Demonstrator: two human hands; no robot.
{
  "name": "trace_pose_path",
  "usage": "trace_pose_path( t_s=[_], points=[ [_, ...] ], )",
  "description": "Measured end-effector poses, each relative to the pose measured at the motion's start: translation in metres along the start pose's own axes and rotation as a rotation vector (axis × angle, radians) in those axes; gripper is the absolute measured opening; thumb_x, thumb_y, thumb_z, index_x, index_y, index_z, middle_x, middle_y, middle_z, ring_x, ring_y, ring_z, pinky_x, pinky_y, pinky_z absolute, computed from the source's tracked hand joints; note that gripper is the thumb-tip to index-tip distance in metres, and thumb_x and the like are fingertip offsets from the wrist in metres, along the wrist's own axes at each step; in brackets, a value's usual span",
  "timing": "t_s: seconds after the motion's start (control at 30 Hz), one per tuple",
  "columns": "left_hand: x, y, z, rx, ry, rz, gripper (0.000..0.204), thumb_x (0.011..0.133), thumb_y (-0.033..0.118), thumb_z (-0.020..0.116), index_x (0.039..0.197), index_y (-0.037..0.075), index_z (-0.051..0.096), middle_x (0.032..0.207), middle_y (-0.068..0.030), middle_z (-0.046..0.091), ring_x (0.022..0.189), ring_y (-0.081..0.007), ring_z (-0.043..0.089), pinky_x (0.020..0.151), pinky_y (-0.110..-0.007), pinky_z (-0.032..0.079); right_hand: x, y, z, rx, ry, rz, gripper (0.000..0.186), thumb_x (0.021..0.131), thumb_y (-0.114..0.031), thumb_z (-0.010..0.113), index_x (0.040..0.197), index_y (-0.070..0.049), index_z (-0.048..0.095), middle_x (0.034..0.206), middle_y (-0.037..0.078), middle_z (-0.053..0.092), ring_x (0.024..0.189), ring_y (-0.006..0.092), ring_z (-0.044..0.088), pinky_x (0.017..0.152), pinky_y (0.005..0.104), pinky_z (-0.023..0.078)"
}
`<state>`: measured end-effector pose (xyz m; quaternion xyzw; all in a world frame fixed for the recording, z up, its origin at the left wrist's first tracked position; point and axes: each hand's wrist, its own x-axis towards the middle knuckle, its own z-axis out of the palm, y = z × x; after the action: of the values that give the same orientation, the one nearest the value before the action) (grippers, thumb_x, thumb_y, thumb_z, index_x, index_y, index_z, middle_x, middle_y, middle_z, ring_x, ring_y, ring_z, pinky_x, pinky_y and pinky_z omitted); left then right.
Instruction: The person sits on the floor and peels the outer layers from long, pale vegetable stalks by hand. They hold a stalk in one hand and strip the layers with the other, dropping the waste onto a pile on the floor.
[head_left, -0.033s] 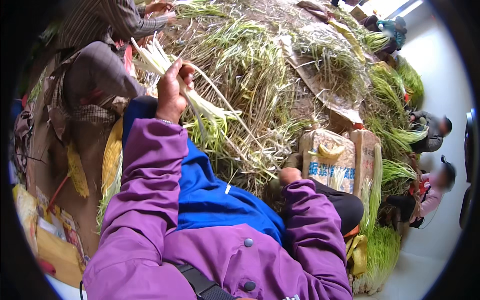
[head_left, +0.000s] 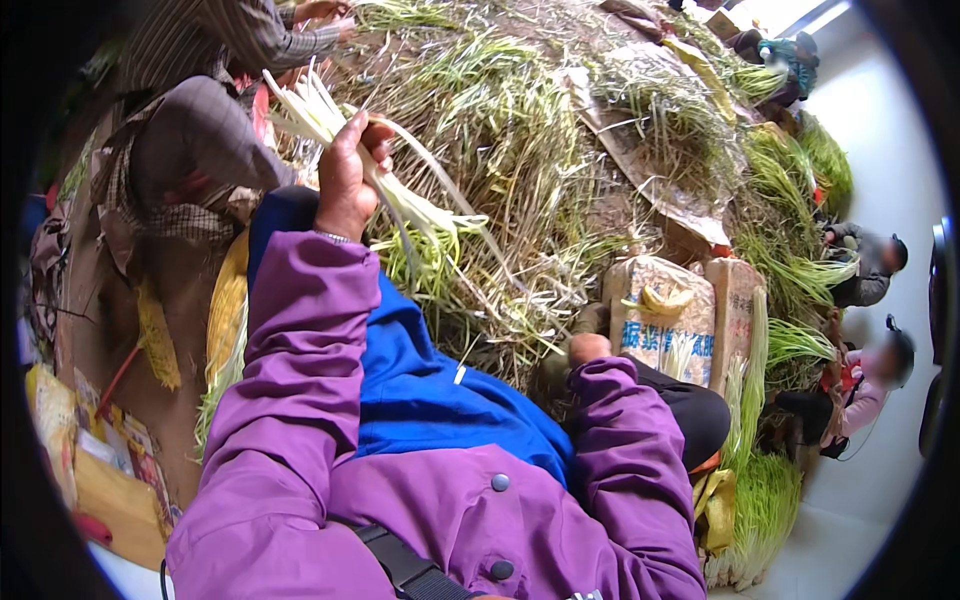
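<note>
Across left hand [head_left: 348,180], slanted stalks [head_left: 408,208], white ends [head_left: 308,105] upper-left

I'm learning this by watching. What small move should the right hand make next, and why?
Probably rise to the loose pale strand: the left hand grips the bundle of stalks, the strand arcs away from the other stalks, and the right hand sits low, apart from the bundle.
</note>
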<state>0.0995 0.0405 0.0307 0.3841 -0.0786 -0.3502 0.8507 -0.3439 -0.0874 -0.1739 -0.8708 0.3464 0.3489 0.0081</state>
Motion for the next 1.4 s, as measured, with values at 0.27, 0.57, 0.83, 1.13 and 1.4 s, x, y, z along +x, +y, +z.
trace_pose_path(
  t_s=[0.27, 0.57, 0.83, 1.13, 1.4],
  points=[
    [0.002, 0.012, -0.009, -0.113, -0.028, 0.031, 0.021, 0.090, 0.028, 0.055, 0.089, 0.007, 0.058, 0.078, -0.0062, 0.065, 0.057, -0.0114, 0.051, 0.048, -0.027, 0.040, 0.021, 0.027, 0.012, 0.144, -0.302, 0.222, 0.026, 0.072, -0.022, 0.065, 0.093, -0.010, 0.071, 0.100, 0.015, 0.067, 0.095, 0.0280, 0.065, 0.080, 0.0388, 0.052],
    [0.008, 0.034, -0.023, -0.209, -0.032, 0.196, 0.025, 0.091, 0.030, 0.054, 0.088, 0.006, 0.061, 0.078, -0.0053, 0.065, 0.055, -0.0105, 0.048, 0.049, -0.026, 0.038, 0.038, 0.070, 0.077, 0.073, -0.053, 0.304, 0.019, 0.077, -0.020, 0.063, 0.088, -0.008, 0.071, 0.096, 0.013, 0.068, 0.091, 0.0283, 0.066, 0.077, 0.0412, 0.053],
    [-0.026, 0.005, 0.006, -0.030, -0.113, -0.027, 0.022, 0.090, 0.031, 0.057, 0.093, 0.009, 0.059, 0.076, -0.0042, 0.064, 0.055, -0.0093, 0.051, 0.049, -0.025, 0.042, -0.009, -0.098, -0.196, 1.478, -0.187, -0.483, 0.035, 0.093, -0.031, 0.052, 0.108, 0.000, 0.056, 0.095, 0.009, 0.063, 0.070, 0.0132, 0.060, 0.064, 0.0284, 0.051],
    [-0.053, -0.023, 0.018, 0.167, -0.301, -0.311, 0.019, 0.092, 0.025, 0.053, 0.087, 0.008, 0.056, 0.072, -0.0060, 0.064, 0.050, -0.0077, 0.050, 0.046, -0.021, 0.040, -0.017, -0.101, -0.259, 2.564, 0.070, -0.925, 0.038, 0.094, -0.034, 0.049, 0.119, -0.006, 0.046, 0.098, 0.007, 0.060, 0.082, 0.0168, 0.059, 0.066, 0.0293, 0.050],
    [-0.053, -0.040, 0.015, 0.496, -0.391, -0.428, 0.027, 0.093, 0.026, 0.053, 0.085, 0.002, 0.062, 0.060, -0.0008, 0.058, 0.043, -0.0045, 0.044, 0.041, -0.017, 0.034, -0.003, -0.025, -0.250, 2.391, 0.582, -0.455, 0.026, 0.097, -0.029, 0.045, 0.101, -0.006, 0.055, 0.085, 0.006, 0.063, 0.073, 0.0172, 0.063, 0.064, 0.0311, 0.053]
  ],
)
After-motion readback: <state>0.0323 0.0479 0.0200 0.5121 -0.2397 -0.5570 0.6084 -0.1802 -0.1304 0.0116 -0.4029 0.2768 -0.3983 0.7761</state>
